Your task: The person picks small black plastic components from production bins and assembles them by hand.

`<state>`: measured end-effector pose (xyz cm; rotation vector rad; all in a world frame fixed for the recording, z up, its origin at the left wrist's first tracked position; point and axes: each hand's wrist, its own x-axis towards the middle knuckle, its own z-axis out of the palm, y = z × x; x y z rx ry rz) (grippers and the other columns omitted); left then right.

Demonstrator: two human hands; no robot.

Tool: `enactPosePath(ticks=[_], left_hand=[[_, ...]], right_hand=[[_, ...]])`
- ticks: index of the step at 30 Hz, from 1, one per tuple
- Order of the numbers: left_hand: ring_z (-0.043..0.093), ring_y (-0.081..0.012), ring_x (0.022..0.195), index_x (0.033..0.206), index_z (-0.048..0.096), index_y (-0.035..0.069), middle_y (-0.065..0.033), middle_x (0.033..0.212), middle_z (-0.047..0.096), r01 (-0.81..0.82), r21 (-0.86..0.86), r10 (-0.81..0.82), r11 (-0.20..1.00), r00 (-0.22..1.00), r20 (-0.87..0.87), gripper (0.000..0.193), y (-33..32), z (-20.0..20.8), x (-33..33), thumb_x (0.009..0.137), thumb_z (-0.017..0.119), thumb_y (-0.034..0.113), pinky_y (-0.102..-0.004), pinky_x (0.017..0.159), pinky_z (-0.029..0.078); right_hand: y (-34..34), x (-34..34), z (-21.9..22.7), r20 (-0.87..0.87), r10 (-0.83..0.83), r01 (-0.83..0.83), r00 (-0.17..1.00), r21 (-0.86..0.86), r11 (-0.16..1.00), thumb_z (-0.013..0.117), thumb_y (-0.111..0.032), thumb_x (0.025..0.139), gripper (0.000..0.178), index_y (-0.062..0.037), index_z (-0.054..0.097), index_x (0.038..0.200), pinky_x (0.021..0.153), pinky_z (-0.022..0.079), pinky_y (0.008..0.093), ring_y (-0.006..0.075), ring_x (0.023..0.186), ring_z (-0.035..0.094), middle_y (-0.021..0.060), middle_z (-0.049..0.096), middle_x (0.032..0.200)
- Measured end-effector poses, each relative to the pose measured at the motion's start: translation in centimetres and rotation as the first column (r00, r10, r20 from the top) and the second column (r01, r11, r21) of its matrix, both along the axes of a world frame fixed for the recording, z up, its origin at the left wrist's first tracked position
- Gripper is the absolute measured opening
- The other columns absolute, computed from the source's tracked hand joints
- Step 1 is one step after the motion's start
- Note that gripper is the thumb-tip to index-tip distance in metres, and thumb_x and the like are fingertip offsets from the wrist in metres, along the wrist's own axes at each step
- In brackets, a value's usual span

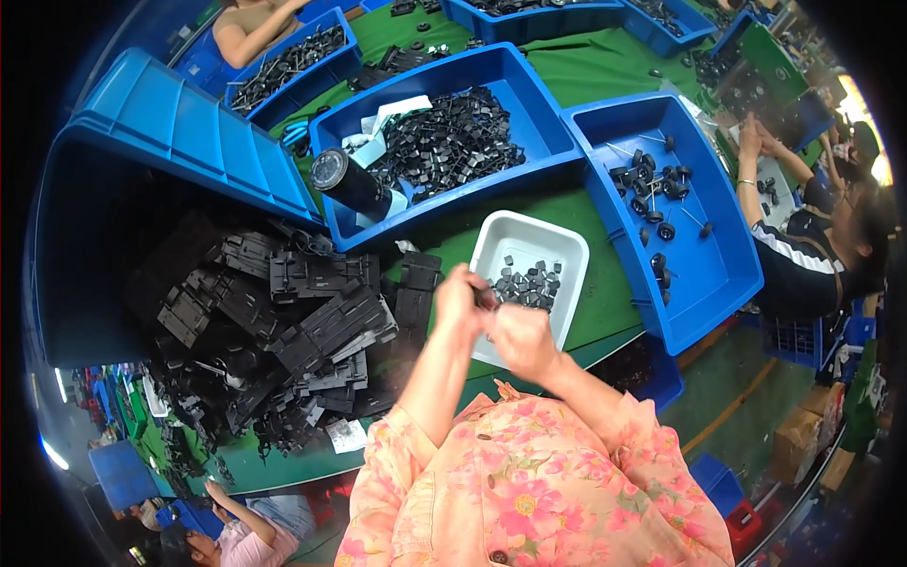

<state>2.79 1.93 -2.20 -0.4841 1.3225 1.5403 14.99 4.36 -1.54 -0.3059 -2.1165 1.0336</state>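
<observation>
My left hand and my right hand meet over the near left part of a white tray. Both are closed, fingers curled around a small dark part between them. Its exact kind is mostly hidden by my fingers. Inside the tray lie several small dark grey blocks. Left of my left hand, black plastic chassis plates spill in a heap out of a large tipped blue bin.
Beyond the tray, a blue bin holds many small black parts and a dark cylindrical container. Another blue bin at right holds wheels on axles. Co-workers sit at right, far left and lower left.
</observation>
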Motion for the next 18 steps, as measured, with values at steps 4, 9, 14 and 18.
enactPosePath(ticks=[4,9,14,18], left_hand=[[0.043,-0.0158,0.060,0.064,0.041,0.010,-0.0026,0.063,0.043,-0.072,0.262,0.068,0.962,0.997,0.026,0.030,-1.1,-0.7,-2.8,0.087,0.047,0.029,-0.0328,0.060,0.039],[0.041,-0.0145,0.063,0.062,0.038,0.009,-0.0019,0.062,0.041,0.278,0.489,-0.241,0.827,0.961,-0.138,0.035,-1.8,1.2,-1.1,0.089,0.045,0.031,-0.0279,0.065,0.038],[0.042,-0.0115,0.061,0.064,0.042,0.008,-0.0018,0.063,0.045,0.457,0.249,-0.339,0.854,0.851,-0.400,0.035,-1.8,1.1,-0.5,0.089,0.045,0.032,-0.0253,0.061,0.036],[0.043,-0.0137,0.057,0.063,0.041,0.008,-0.0031,0.062,0.045,0.347,0.184,-0.276,0.919,0.904,-0.326,0.034,-1.2,1.4,0.1,0.088,0.046,0.031,-0.0269,0.056,0.038]], right_hand=[[-1.4,1.3,1.8,-0.104,0.124,-0.155,0.987,-0.384,0.910,0.052,-0.011,0.081,0.020,-0.0010,0.056,0.064,0.045,0.037,0.0275,0.0144,0.044,0.043,0.0053,0.048,0.055],[2.4,1.9,0.6,-0.076,0.325,-0.162,0.943,-0.956,0.245,0.046,-0.012,0.082,0.021,0.0022,0.062,0.084,0.043,0.029,0.0176,0.0035,0.049,0.038,0.0016,0.052,0.061],[3.4,1.0,0.9,0.041,0.502,-0.114,0.864,-0.955,0.274,0.053,-0.029,0.086,0.031,-0.0007,0.062,0.076,0.044,0.032,0.0188,0.0039,0.049,0.041,0.0001,0.053,0.061],[2.7,0.1,1.1,0.248,0.464,-0.087,0.850,-0.804,0.589,0.054,-0.029,0.086,0.033,-0.0024,0.059,0.066,0.048,0.039,0.0244,0.0099,0.049,0.047,0.0021,0.053,0.056]])
